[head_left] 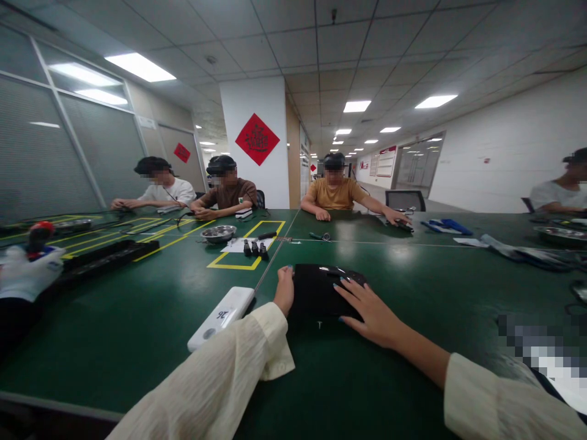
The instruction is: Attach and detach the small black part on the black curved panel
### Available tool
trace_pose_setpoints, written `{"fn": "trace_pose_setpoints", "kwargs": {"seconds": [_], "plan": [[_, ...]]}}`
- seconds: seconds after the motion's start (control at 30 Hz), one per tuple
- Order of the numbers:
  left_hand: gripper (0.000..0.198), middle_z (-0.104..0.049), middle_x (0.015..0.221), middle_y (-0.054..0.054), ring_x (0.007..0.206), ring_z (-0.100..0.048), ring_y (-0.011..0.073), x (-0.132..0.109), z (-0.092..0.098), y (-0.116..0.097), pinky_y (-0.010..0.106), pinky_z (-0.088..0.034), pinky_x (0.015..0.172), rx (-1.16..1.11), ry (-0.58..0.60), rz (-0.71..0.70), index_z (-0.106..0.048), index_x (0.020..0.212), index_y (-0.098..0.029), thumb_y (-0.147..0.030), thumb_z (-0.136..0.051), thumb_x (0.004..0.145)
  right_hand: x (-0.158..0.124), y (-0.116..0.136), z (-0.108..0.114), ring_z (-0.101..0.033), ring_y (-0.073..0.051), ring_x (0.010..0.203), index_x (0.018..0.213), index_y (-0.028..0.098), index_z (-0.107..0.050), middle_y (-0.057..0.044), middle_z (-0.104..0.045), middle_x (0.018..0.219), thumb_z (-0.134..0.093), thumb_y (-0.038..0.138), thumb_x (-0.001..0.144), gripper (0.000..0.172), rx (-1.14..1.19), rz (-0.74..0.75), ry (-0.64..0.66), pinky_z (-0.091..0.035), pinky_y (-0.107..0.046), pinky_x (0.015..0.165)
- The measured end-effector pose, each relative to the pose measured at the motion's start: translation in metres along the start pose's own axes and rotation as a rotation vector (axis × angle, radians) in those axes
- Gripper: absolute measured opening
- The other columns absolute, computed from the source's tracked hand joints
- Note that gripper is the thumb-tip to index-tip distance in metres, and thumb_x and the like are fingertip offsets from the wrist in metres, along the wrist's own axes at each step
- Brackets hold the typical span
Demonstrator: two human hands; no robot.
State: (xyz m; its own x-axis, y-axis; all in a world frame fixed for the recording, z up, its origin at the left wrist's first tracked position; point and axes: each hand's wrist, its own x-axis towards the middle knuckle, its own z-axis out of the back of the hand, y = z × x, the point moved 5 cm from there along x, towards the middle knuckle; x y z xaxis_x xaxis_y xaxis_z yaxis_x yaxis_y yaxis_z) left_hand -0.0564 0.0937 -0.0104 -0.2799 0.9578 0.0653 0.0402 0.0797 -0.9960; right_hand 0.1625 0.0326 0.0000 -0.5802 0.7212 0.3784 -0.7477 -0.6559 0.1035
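A flat black device [316,290] lies on the green table [151,318] in front of me. My left hand [285,291] rests against its left edge, fingers curled along the side of it. My right hand [367,305] lies flat on top of its right part, fingers spread. Both arms wear cream sleeves. A white oblong device [222,316] with a handwritten mark lies just left of my left wrist.
Several people sit across the table with their hands on small items. A metal bowl [219,233], paper and small black parts [255,248] lie inside a yellow taped rectangle. A long black tray [107,256] is at the left, blue tools [447,227] and cables at the right.
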Motion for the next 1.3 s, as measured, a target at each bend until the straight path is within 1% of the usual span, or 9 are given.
{"fn": "trace_pose_setpoints", "kwargs": {"seconds": [0.07, 0.13, 0.23, 0.3, 0.47, 0.67, 0.87, 1.13, 1.3], "plan": [[0.032, -0.059, 0.095, 0.006, 0.087, -0.058, 0.0177, 0.0, -0.002, -0.005, 0.033, -0.046, 0.075, 0.019, 0.01, -0.011, -0.035, 0.106, -0.022, -0.044, -0.025, 0.085, 0.001, -0.003, 0.0, -0.026, -0.026, 0.129, 0.138, 0.026, -0.024, -0.008, -0.028, 0.141, -0.035, 0.051, 0.085, 0.059, 0.029, -0.072, -0.051, -0.024, -0.051, 0.102], [0.03, -0.059, 0.096, 0.007, 0.088, -0.058, 0.0175, -0.001, -0.003, -0.011, 0.034, -0.045, 0.077, 0.191, 0.036, -0.072, -0.035, 0.107, -0.021, -0.039, -0.023, 0.086, 0.002, -0.008, 0.003, -0.027, -0.024, 0.129, 0.138, 0.023, -0.025, -0.008, -0.029, 0.141, -0.032, 0.047, 0.087, 0.057, 0.046, -0.141, -0.139, -0.026, -0.048, 0.102], [0.023, -0.06, 0.099, 0.008, 0.096, -0.055, 0.0201, -0.005, -0.005, -0.016, 0.035, -0.039, 0.086, 0.458, 0.102, -0.155, -0.046, 0.095, -0.019, -0.033, -0.044, 0.078, 0.003, -0.017, 0.006, -0.028, -0.024, 0.128, 0.138, 0.018, -0.026, -0.011, -0.032, 0.139, -0.03, 0.045, 0.088, 0.057, 0.012, -0.241, -0.205, -0.028, -0.045, 0.102], [0.023, -0.06, 0.099, 0.008, 0.102, -0.051, 0.0237, -0.014, -0.009, -0.018, 0.037, -0.036, 0.09, 0.65, 0.185, -0.236, -0.052, 0.089, -0.019, -0.033, -0.053, 0.071, 0.002, -0.024, 0.004, -0.03, -0.027, 0.126, 0.137, 0.016, -0.028, -0.014, -0.033, 0.138, -0.031, 0.045, 0.088, 0.057, -0.058, -0.328, -0.187, -0.029, -0.047, 0.1], [0.051, -0.058, 0.105, 0.006, 0.1, -0.052, 0.0255, -0.037, -0.02, -0.027, 0.037, -0.038, 0.086, 1.015, 0.286, -0.449, -0.051, 0.104, -0.022, -0.055, -0.055, 0.066, -0.001, -0.034, -0.001, -0.029, -0.032, 0.125, 0.136, 0.019, -0.03, -0.015, -0.032, 0.138, -0.031, 0.049, 0.087, 0.058, -0.209, -0.461, -0.128, -0.026, -0.052, 0.097], [0.072, -0.054, 0.114, 0.008, 0.11, -0.043, 0.0336, -0.034, -0.015, -0.028, 0.045, -0.034, 0.088, 1.185, 0.188, -0.445, -0.045, 0.115, -0.027, -0.06, -0.062, 0.053, -0.001, -0.034, -0.004, -0.026, -0.032, 0.126, 0.138, 0.019, -0.027, -0.014, -0.029, 0.14, -0.026, 0.051, 0.087, 0.06, -0.257, -0.522, -0.064, -0.024, -0.053, 0.097], [0.058, -0.056, 0.105, 0.008, 0.092, -0.055, 0.0271, -0.027, -0.013, -0.021, 0.036, -0.04, 0.078, 1.138, 0.257, -0.322, -0.044, 0.112, -0.023, -0.046, -0.06, 0.061, -0.002, -0.03, -0.001, -0.027, -0.033, 0.126, 0.137, 0.019, -0.029, -0.015, -0.03, 0.139, -0.027, 0.05, 0.087, 0.059, -0.284, -0.58, 0.031, -0.024, -0.052, 0.096], [0.072, -0.045, 0.102, 0.005, 0.092, -0.051, 0.021, -0.028, -0.01, -0.023, 0.033, -0.04, 0.08, 0.869, 0.172, -0.346, -0.033, 0.117, -0.022, -0.016, -0.064, 0.053, -0.005, -0.028, -0.002, -0.023, -0.034, 0.127, 0.136, 0.017, -0.03, -0.017, -0.027, 0.14, -0.032, 0.046, 0.085, 0.059, -0.296, -0.59, 0.136, -0.019, -0.054, 0.096], [0.07, -0.04, 0.098, 0.003, 0.094, -0.046, 0.0193, -0.028, -0.01, -0.024, 0.035, -0.038, 0.084, 0.784, 0.086, -0.42, -0.032, 0.116, -0.023, -0.011, -0.061, 0.054, -0.006, -0.029, 0.0, -0.026, -0.035, 0.125, 0.138, 0.017, -0.024, -0.02, -0.017, 0.141, -0.039, 0.05, 0.081, 0.068, -0.201, -0.601, 0.01, -0.025, -0.053, 0.095]]}}
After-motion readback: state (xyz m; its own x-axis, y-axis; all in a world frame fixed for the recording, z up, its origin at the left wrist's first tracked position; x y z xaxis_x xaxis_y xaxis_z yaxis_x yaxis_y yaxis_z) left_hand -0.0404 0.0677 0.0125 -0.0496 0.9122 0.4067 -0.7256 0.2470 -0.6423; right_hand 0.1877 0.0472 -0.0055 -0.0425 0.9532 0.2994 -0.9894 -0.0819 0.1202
